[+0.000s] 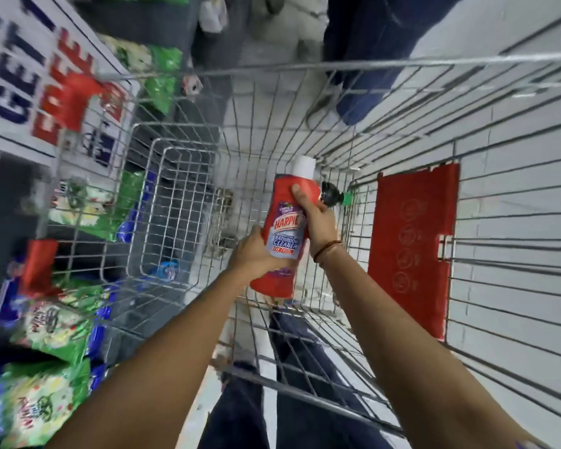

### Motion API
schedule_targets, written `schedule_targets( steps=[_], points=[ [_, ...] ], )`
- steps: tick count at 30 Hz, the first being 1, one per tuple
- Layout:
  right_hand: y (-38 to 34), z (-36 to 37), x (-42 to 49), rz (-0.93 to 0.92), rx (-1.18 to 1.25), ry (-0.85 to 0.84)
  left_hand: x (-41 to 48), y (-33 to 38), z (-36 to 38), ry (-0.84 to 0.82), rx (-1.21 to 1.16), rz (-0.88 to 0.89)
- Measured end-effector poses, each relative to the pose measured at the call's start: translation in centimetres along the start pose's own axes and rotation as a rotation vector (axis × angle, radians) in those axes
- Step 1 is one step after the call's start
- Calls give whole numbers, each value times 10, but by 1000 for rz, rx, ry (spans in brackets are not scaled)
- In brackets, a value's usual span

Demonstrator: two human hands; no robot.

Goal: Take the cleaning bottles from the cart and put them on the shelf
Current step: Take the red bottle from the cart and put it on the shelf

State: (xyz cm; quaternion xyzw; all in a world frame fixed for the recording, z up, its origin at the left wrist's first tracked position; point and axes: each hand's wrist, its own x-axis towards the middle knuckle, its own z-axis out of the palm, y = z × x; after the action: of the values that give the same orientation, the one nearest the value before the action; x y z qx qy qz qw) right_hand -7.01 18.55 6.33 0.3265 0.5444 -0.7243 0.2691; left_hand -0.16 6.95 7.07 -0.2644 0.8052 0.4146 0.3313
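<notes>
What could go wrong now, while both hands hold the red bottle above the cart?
1. The right hand also seems to hold a dark bottle behind the red bottle; that crowded grip may let one slip.
2. A drop would land in the wire cart, perhaps on the blue-capped item below.

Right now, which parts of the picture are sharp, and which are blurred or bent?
Head view: the red bottle and both hands, left and right, are fairly sharp, its label readable; the packets and the sign on the left are smeared by motion; the cart wires bow from the wide lens.
</notes>
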Motion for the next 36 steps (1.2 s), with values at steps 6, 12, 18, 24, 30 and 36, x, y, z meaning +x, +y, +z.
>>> schedule_targets(
  steps=[6, 12, 18, 24, 30, 36],
  points=[
    [-56, 51, -55, -153, -90, -184, -53, 20, -46, 206, -162, 86],
    [-85, 108, -125, -261, -190, -324, -112, 15, -95, 348, -336, 177],
    [-70, 193, -210, -358, -197, -620, -198, -34, -147, 620, -474, 278],
    [6, 267, -317, -333, -335, -937, -302, -129, -170, 907, -555, 182],
    [103, 307, -428, -303, -494, -1190, -405, -233, -163, 1161, -659, 44],
    [197, 317, -530, -290, -635, -1509, -502, -324, -130, 1401, -733, -46]
  ],
)
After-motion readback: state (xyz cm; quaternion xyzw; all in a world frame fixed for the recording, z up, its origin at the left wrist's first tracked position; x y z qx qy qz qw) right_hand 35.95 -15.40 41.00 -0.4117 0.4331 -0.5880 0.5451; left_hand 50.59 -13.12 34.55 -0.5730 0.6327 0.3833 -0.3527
